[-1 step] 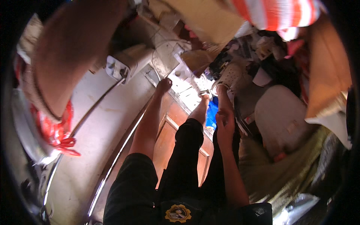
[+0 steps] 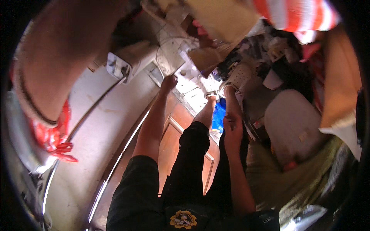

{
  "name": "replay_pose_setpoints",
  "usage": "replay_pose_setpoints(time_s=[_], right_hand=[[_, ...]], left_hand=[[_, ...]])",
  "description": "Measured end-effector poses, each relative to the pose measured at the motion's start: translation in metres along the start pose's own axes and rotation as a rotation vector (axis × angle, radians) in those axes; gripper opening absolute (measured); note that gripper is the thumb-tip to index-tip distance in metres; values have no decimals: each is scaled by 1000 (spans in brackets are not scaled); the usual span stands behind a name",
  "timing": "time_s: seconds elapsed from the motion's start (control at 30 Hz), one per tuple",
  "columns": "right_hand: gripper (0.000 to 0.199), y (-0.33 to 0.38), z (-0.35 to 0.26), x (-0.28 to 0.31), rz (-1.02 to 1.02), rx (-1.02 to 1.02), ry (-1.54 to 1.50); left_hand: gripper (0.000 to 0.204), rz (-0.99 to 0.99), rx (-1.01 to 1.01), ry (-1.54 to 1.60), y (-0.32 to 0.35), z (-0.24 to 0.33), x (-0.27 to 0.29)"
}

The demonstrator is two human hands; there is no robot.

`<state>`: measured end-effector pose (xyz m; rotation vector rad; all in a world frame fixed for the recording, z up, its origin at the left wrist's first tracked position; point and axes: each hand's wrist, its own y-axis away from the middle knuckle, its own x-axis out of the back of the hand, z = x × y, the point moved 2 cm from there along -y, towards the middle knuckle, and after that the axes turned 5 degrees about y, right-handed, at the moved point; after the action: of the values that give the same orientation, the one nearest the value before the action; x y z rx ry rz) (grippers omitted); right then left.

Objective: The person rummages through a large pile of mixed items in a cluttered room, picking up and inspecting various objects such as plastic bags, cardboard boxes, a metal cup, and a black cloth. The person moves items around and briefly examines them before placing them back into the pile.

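Red plastic bag [image 2: 58, 133], contents hidden, left hand [image 2: 168, 83] and right hand [image 2: 233, 131] apart, cannot tell if fingers pinch anything

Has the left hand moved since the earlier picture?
No, not clearly any way: judged against the white box, the left hand sits right of it and slightly lower in both pictures; the whole view shifts slightly.

Our view's shifted a touch: the big brown thing [image 2: 69, 57] sits further left, the striped thing [image 2: 295, 14] further right, our left hand [image 2: 169, 82] slightly higher.
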<state>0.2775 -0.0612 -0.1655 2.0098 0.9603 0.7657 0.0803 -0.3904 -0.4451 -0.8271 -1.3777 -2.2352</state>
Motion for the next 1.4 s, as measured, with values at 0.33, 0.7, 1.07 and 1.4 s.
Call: replay_pose_setpoints(time_s=[0.33, 0.7, 1.07, 1.4], right_hand=[[23, -6, 8, -24, -50, -115, -139], [23, -19, 53, -26, 34, -56, 15], [24, -22, 48, -22, -51, -104, 33], [23, -23, 52, -18, 30, -105, 39]], left_hand=[[73, 183, 351, -81, -55, -49, -109], [39, 409, 412, 553, 94, 6, -9], [47, -105, -329, -232, -126, 60, -27], [36, -126, -98, -395, -155, 64, -120]])
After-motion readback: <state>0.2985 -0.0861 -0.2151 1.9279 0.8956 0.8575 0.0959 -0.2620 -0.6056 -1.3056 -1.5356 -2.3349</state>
